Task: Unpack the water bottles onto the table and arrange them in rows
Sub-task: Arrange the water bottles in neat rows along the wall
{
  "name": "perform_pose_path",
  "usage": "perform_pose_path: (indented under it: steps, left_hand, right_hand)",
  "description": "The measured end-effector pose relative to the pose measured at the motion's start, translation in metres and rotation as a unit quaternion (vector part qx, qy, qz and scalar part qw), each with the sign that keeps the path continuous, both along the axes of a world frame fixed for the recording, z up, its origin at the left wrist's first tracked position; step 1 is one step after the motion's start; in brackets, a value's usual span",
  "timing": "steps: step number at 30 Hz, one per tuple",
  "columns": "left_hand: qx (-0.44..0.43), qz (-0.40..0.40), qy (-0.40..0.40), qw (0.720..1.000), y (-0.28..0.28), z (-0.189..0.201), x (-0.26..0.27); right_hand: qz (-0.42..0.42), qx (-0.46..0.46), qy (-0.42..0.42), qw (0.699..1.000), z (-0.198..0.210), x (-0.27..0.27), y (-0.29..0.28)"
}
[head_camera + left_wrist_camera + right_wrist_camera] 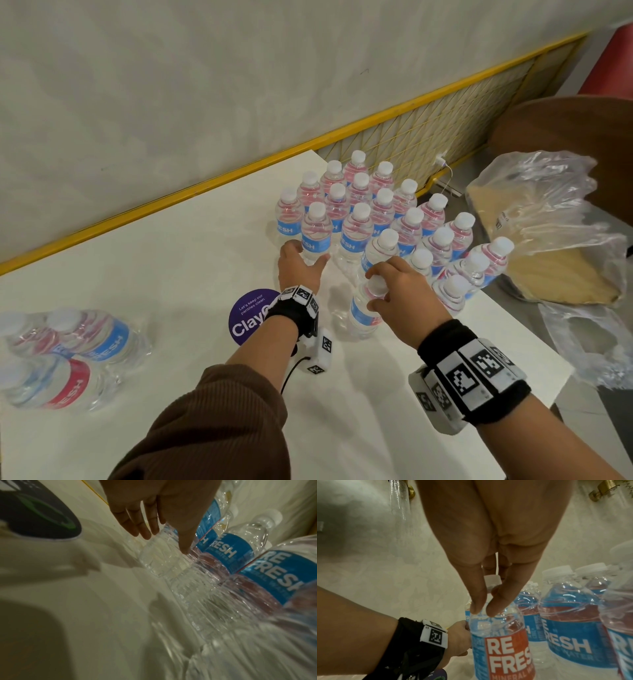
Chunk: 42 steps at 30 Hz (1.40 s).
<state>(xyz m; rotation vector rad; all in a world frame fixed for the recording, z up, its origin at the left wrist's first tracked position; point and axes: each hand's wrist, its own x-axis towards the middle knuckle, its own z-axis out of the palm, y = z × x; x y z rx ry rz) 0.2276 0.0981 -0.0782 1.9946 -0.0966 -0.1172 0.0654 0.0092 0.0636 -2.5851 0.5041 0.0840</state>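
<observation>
Here the right hand (399, 291) grips a REFRESH mineral water bottle (364, 313) by its neck, while the left hand (299, 265), fingers straight, touches another REFRESH bottle (315, 236) on the white table (171, 274).

Office pantry: table (171, 274) sticker (249, 317) reads "Let's keep our pantries clean"; bulk bottles (359, 212) stocked.

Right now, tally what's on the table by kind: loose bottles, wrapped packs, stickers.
loose bottles: 21
wrapped pack: 1
purple sticker: 1
total: 23
</observation>
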Motion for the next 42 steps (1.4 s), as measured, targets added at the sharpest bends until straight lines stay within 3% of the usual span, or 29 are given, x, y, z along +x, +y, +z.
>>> perform_pose_path:
  steps: [4, 7, 10, 12, 15, 23, 29, 42]
  left_hand:
    - [0.007, -0.021, -0.039, 0.999, 0.01, 0.007, -0.015]
    - [-0.021, -0.105, -0.082, 0.991, 0.029, 0.011, -0.04]
    - [-0.014, -0.244, -0.026, 0.969, 0.044, 0.01, -0.057]
    - [0.008, -0.293, 0.023, 0.956, 0.044, 0.009, -0.06]
    - [0.0, -0.263, 0.068, 0.962, 0.034, 0.013, -0.059]
    - [0.054, -0.181, 0.059, 0.98, 0.014, 0.01, -0.052]
    - [0.116, -0.181, 0.074, 0.974, 0.011, 0.001, -0.049]
    - [0.068, -0.129, 0.072, 0.987, 0.006, -0.004, -0.044]
  right_hand:
    - [0.019, 0.007, 0.008, 1.0, 0.003, 0.001, -0.003]
    - [0.047, -0.001, 0.01, 0.999, 0.005, 0.012, -0.005]
    - [0.069, 0.006, -0.008, 0.998, 0.006, 0.031, -0.004]
    - [0.086, 0.004, -0.018, 0.996, 0.008, 0.045, -0.004]
    - [0.104, -0.015, 0.003, 0.994, 0.014, 0.06, -0.007]
    - [0.1, -0.041, 0.016, 0.994, 0.02, 0.074, -0.002]
    - [0.085, -0.039, 0.012, 0.996, 0.021, 0.081, -0.006]
    - [0.118, -0.07, 0.021, 0.99, 0.029, 0.094, -0.015]
